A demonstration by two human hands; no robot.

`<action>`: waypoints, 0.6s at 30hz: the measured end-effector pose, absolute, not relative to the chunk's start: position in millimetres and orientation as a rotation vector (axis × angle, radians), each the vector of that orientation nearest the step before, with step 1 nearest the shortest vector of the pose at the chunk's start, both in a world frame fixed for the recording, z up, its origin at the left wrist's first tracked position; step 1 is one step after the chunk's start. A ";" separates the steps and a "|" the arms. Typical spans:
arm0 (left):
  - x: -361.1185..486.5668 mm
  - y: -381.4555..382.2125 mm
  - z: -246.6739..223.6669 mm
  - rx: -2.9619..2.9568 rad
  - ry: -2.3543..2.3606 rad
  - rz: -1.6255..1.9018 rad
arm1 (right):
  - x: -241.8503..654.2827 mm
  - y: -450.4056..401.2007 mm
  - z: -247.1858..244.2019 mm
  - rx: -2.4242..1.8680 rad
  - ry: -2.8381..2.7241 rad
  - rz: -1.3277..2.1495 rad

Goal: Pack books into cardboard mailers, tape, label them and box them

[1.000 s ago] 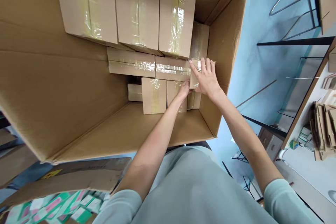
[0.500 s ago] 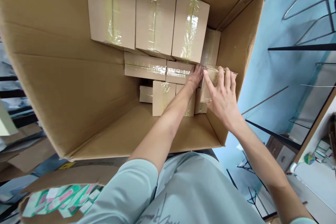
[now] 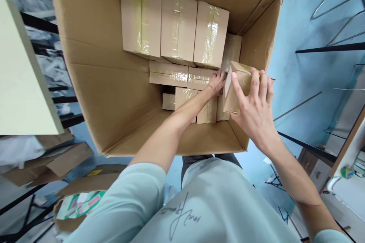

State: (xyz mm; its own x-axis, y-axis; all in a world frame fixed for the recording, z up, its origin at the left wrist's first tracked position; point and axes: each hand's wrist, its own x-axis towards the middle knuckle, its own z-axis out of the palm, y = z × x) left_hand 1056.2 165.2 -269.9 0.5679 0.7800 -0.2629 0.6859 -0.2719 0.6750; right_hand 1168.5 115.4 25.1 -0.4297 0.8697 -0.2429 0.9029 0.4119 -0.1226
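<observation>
A large open cardboard carton (image 3: pixel 94 95) faces me, with small taped boxes stacked inside. My right hand (image 3: pixel 256 112) grips one small cardboard box (image 3: pixel 238 87) near the carton's right wall, its fingers over the top and thumb on the near side. This box is tilted, and a white patch shows on its left face. My left hand (image 3: pixel 217 82) reaches deep inside, beside the right end of a flat taped box (image 3: pixel 199 78). Its fingers are loosely bent and apart, the tips partly hidden near the held box. Three bigger boxes (image 3: pixel 178 26) stand in a row above.
Lower boxes (image 3: pixel 186 97) stand on the carton's floor. Left of the carton are a pale board (image 3: pixel 25 72) and an opened box (image 3: pixel 65 159). Another carton (image 3: pixel 94 182) at lower left holds green and pink packets. Metal frames (image 3: pixel 327 50) stand by the blue wall at right.
My right hand has drawn the small box to the right, away from the stack, and turned it. My left hand now sits apart from it. The view has shifted, showing more on the left.
</observation>
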 end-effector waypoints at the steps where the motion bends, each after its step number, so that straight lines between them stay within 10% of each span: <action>1: 1051.4 165.7 -269.0 2.004 1.201 0.088 | 1169.9 114.5 27.1 1.595 2.520 -0.350; 18: 946.8 159.1 -247.0 2.065 1.019 0.231 | 1178.0 87.3 14.2 1.568 2.473 -0.392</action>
State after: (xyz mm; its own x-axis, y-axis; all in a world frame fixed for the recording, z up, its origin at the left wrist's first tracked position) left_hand 946.8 159.1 -247.0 0.6581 0.7324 -0.1746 0.5853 -0.3518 0.7305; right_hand 1178.0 87.3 14.2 -0.4241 0.8559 -0.2959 0.9055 0.4067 -0.1213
